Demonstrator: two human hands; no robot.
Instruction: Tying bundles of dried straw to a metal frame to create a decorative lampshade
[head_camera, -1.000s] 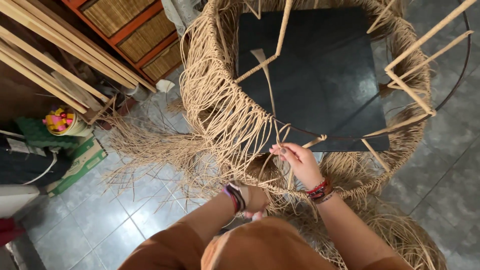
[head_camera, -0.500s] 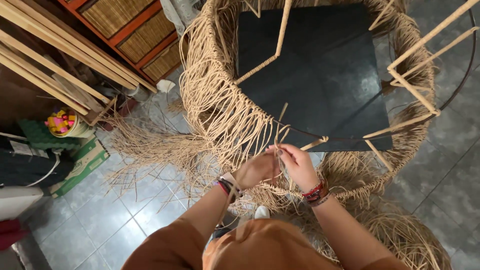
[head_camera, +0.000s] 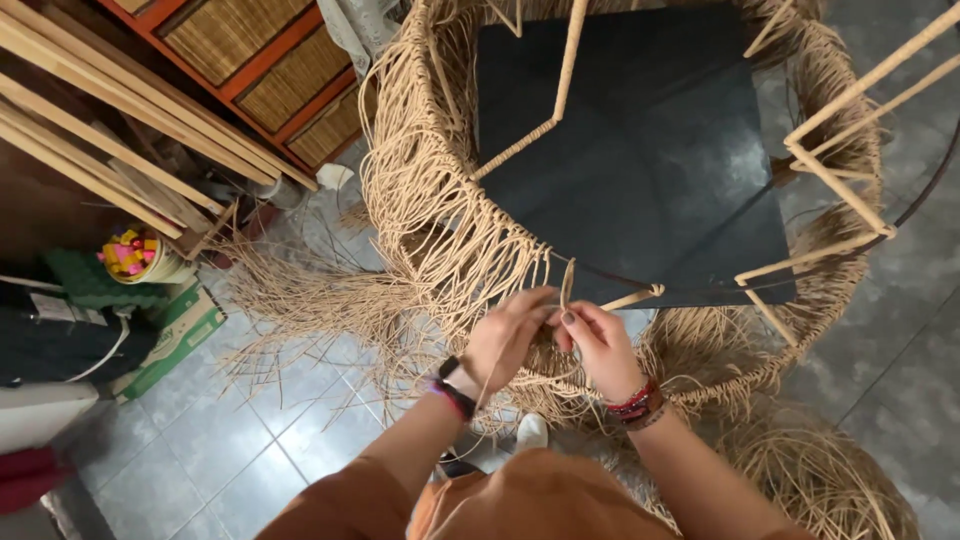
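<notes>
A large round frame (head_camera: 430, 190) wrapped in tan rattan strands stands on the tiled floor, with a black square panel (head_camera: 640, 160) inside it. Both hands meet at the frame's near rim. My left hand (head_camera: 505, 338) pinches a tan strand (head_camera: 567, 282) that sticks up from the rim. My right hand (head_camera: 600, 345) grips the same strand just beside it, fingers closed. A dark watch band is on the left wrist and red beaded bracelets on the right.
Loose rattan strands (head_camera: 300, 300) spread over the grey tiles at left, and a coil of rattan (head_camera: 820, 480) lies at lower right. Long wooden poles (head_camera: 110, 130) lean at upper left beside an orange shelf with woven baskets (head_camera: 270, 70). A green box (head_camera: 170, 335) sits at left.
My left hand came up from below the rim to join the right hand on the strand. The right hand stayed at the rim.
</notes>
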